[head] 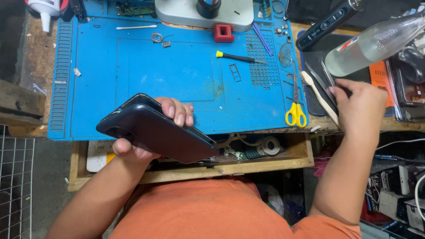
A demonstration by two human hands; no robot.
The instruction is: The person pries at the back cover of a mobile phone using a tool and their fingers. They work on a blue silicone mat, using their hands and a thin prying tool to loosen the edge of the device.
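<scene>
Currently held in left hand (146, 132): dark phone (155, 132), back cover up, tilted, above front edge of blue mat (177, 75) and open wooden drawer (265, 161). Fingers (177, 113) curled over far long edge, thumb under near edge; grip closed around both long sides.

Right hand (361, 106) at right side of bench, fingertips pinched on thin metal tool (326, 77) lying on dark pad (316, 57); whether lifted or only touched, cannot tell. Beside it: pale spatula (319, 96), yellow-handled scissors (295, 108), clear bottle (376, 42) leaning above.

Handling, as judgement:
- Phone likely light but rigid; smooth glossy shell, probably slippery.
- Glass face presumed underneath, so fragile against drop or twist.
- Best hold: along both long edges, as shown, away from camera cutout near left end.
- No pressure on middle of back; risk of flex.
- Drawer open beneath: fall would land among loose parts.

Also on mat: yellow-tipped screwdriver (239, 57), red block (224, 32), cotton swab (136, 27).
</scene>
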